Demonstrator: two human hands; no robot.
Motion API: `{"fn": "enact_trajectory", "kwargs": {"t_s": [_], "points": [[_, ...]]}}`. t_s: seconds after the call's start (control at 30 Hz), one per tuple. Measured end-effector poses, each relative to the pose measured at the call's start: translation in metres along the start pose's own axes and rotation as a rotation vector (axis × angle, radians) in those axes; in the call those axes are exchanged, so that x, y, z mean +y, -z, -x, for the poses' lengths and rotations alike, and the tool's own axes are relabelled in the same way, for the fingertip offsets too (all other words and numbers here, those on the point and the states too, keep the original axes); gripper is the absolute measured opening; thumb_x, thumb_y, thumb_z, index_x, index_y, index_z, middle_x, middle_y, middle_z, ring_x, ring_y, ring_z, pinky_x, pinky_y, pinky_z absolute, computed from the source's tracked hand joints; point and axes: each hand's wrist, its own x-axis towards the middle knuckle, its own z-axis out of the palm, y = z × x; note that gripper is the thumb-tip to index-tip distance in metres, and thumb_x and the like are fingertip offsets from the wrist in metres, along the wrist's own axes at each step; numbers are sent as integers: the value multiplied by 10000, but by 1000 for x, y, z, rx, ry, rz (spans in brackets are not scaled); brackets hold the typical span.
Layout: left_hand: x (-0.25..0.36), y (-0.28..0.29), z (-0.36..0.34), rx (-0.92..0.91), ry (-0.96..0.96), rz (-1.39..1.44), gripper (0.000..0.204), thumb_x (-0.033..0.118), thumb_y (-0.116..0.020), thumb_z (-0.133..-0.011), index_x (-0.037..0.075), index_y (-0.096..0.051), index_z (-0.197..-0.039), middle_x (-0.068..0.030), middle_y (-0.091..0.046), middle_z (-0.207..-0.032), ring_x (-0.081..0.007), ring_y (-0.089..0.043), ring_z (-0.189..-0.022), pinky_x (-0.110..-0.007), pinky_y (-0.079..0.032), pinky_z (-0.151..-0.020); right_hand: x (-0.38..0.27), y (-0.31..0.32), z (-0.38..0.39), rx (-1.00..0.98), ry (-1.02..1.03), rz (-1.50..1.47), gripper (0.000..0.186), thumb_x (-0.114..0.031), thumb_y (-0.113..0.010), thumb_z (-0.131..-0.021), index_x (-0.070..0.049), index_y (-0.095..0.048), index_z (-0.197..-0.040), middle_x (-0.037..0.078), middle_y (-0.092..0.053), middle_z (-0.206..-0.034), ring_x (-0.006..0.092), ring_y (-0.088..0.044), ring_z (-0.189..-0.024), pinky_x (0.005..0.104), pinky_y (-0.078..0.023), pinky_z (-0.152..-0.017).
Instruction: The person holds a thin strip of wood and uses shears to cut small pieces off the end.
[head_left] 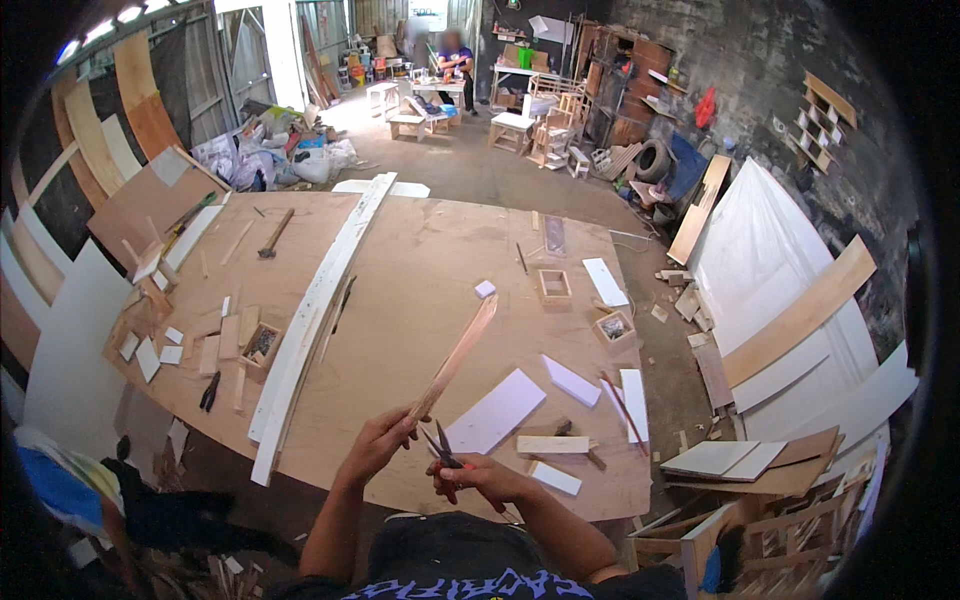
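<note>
left hand [378,440]: fingers clenched round lower end of thin wood strip [455,358], lower centre, slanting up-right | right hand [480,478]: grasping pliers [440,447], tips beside strip's base | advice: steady strip, bite squarely near the grip.

The pliers' [440,448] handles are hidden inside the right hand [480,478].

A broad bare stretch of the plywood table [430,270] lay open through the middle and far side. To the left a long white plank [315,310] ran near to far, barring a sideways pass. On the right, white panels [495,412], small wooden boxes [553,287] and offcuts crowded the near corner. The far left edge looked cluttered with scraps, though the bent view blurred it.
</note>
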Motion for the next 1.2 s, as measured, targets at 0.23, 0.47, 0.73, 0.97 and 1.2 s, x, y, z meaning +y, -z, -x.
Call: {"fn": "enact_trajectory", "kwargs": {"t_s": [0.23, 0.47, 0.73, 0.97, 1.2], "points": [[14, 78, 10, -122, -95, -102, 360, 275, -538, -1041, 8, -680, -1236, -37, -645, -889, -112, -582, -779, -262, -485, -658, -25, -53, -44, -22, -132, -144, 537, -456, -527, -1026, 23, -597, -1259, 106, -687, -1049, 248, -676, -994, 399, -544, -878], [23, 125, 8, -205, -97, -23, 367, 286, -541, -1035, 4, -689, -1216, -25, -645, -858, -110, -586, -770, -255, -481, -657, -22, -87, -64, 115, -125, -150, 561, -501, -519, -1021, 15, -621, -1213, 108, -698, -1012, 247, -688, -941, 400, -552, -846], [26, 146, 2, -271, -168, -61, 351, 261, -526, -1037, 3, -695, -1204, -48, -700, -948, -116, -603, -807, -264, -490, -664, -34, -103, -79, 59, -177, -64, 616, -534, -463, -1033, 31, -626, -1216, 128, -701, -998, 247, -689, -941, 403, -546, -874], [32, 152, -17, -272, -236, -139, 323, 219, -522, -1024, 5, -706, -1180, -63, -682, -865, -119, -591, -742, -267, -483, -643, -51, -102, -88, 106, -141, -122, 593, -475, -386, -1072, 51, -622, -1210, 122, -707, -982, 253, -692, -927, 404, -529, -890], [32, 159, -39, -250, -300, -195, 324, 202, -530, -1012, -5, -696, -1197, -77, -668, -823, -126, -584, -700, -275, -484, -632, -59, -95, -99, 48, -147, -230, 594, -505, -347, -1072, 18, -618, -1146, 93, -687, -931, 253, -673, -883, 410, -515, -868]]}}
